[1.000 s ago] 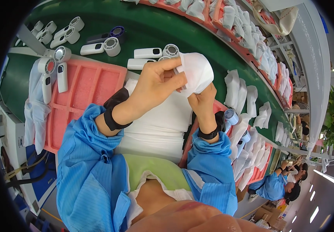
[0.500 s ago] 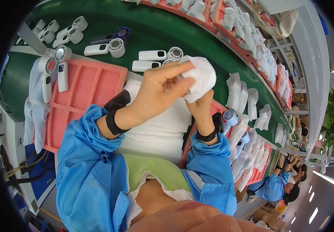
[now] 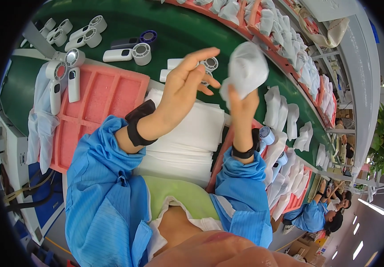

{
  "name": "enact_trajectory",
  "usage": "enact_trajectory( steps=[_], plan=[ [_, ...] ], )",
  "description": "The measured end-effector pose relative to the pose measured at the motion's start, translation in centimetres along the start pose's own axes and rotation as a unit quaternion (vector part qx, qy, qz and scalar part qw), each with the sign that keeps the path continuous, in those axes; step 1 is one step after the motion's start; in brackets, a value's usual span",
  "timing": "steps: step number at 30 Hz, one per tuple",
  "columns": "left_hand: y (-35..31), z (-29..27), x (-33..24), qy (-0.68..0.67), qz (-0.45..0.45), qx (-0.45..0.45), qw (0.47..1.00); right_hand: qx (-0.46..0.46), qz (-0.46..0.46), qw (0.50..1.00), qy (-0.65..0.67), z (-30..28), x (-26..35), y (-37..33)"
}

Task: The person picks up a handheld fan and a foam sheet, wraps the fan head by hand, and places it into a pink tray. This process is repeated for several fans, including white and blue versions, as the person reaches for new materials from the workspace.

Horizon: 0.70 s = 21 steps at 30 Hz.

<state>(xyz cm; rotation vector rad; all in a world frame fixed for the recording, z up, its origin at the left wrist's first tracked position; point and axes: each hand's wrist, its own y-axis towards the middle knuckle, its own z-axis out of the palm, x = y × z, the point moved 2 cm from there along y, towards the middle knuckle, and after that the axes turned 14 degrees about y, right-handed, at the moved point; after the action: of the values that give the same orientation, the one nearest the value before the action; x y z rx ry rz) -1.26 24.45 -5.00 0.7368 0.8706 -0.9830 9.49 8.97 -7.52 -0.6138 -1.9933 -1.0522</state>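
Note:
My right hand (image 3: 242,106) is closed on a handheld fan wrapped in a thin white bag (image 3: 248,66), its rounded end upward and its body hidden by the bag. Nothing is in my left hand (image 3: 178,91), whose fingers are apart and point toward the wrapped fan without touching it. Below both hands lies a thick stack of flat white bags (image 3: 178,147). Just beyond my left fingers, bare white handheld fans (image 3: 210,64) lie on the green belt, partly hidden by the hand.
A pink compartment tray (image 3: 98,86) lies at left, with white fans (image 3: 74,84) on its corner. More fans (image 3: 142,54) rest on the green belt (image 3: 170,26). Wrapped fans (image 3: 293,120) lie at right; pink trays of them line the far side. A co-worker (image 3: 312,216) is at lower right.
My left hand has let go of the white bag and drawn back to the left, fingers spreading. The right hand has carried the wrapped fan up and to the right.

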Motion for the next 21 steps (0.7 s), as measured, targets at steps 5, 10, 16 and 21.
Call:
enact_trajectory(
  steps=[5,10,16,21],
  plan=[
    [-0.8,1.9,3.5,0.395,0.156,0.058,0.903,-0.091,0.169,0.930,-0.313,-6.1,-11.5,0.5],
    [-3.4,2.4,9.9,0.577,0.081,0.239,0.777,-0.049,0.137,0.831,-0.537,-4.1,-10.4,-0.3],
    [-4.9,2.2,13.7,0.664,0.169,0.260,0.680,0.087,0.128,0.983,-0.097,2.3,-9.9,-0.4],
    [-5.0,2.3,13.9,0.674,0.206,0.218,0.675,0.093,0.254,0.955,0.121,3.7,-7.8,0.0]
  ],
)
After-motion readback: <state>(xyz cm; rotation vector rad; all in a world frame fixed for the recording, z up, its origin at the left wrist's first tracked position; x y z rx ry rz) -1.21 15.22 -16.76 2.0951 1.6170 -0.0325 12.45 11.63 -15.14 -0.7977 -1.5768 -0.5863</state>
